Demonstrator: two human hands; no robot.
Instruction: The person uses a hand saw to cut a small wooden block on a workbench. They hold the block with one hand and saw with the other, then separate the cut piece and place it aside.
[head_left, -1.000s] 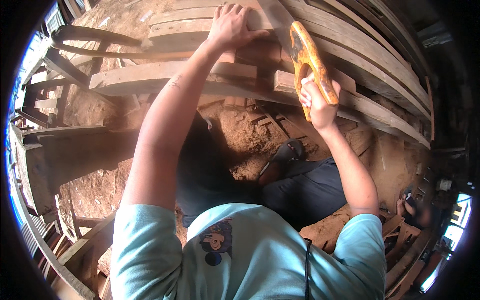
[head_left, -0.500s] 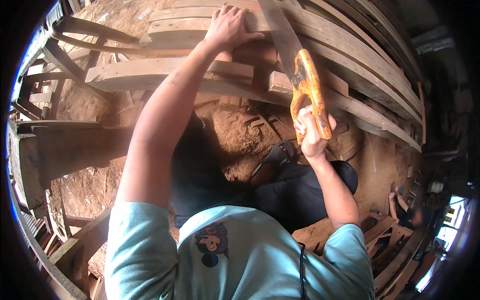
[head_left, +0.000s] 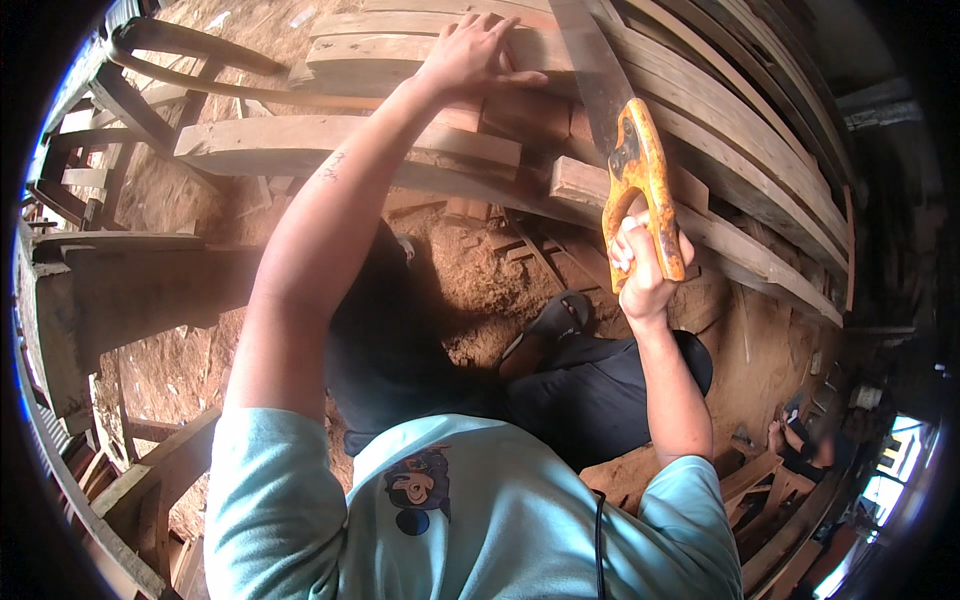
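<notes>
The right hand was clenched around the orange handle of a handsaw, its blade running up across the stacked wooden planks near their far edge. The left hand lay open, fingers spread flat on the top plank. The timber looked stiff and heavy, needing that firm press; the thin blade likely flexed, so the handle was the place to grip.

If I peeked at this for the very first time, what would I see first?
Probably the saw with its bright orange handle, gripped in the right hand near the upper middle, its blade running up into the wood. Next, the left hand pressed flat on the planks at the top. Below them lies reddish sawdust on the ground.
</notes>
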